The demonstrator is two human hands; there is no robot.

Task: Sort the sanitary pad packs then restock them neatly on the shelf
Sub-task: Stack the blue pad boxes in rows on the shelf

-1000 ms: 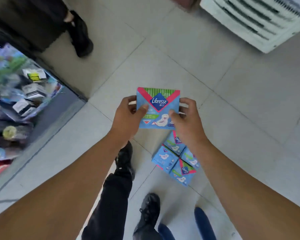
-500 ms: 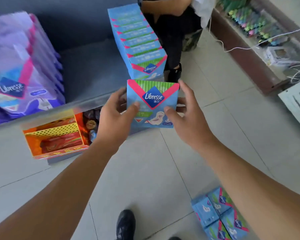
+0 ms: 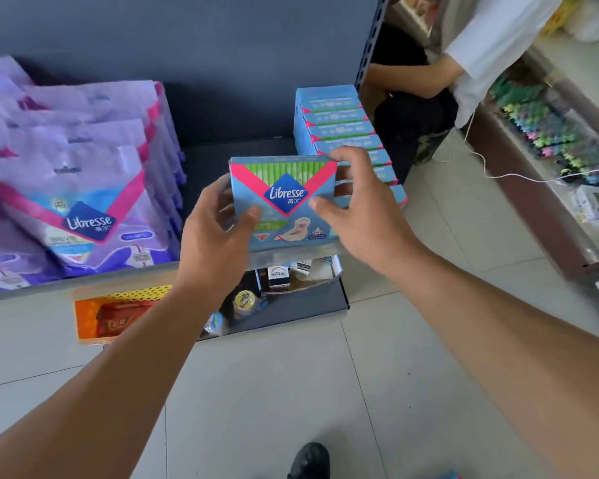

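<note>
Libresse pad pack (image 3: 284,202), one flat rectangular packet in glossy blue wrap with a pink chevron, a green ribbed top band and a dark blue diamond logo, is held upright over the front edge of the shelf (image 3: 204,167), just in front of the blue row. Both hands have it: the left hand (image 3: 215,233) curls round its left edge with the thumb across the face, and the right hand (image 3: 357,205) grips its right edge, fingers over the top corner, thumb on the front. Behind it stands one row of blue packs (image 3: 339,133), about eight thin edges counted, filed upright at the shelf's right end. At the left lean the purple packs (image 3: 83,174), soft shiny pouches, roughly five overlapping. The shelf is dark grey metal, smooth and flat. Below it sits one orange box (image 3: 94,319).
</note>
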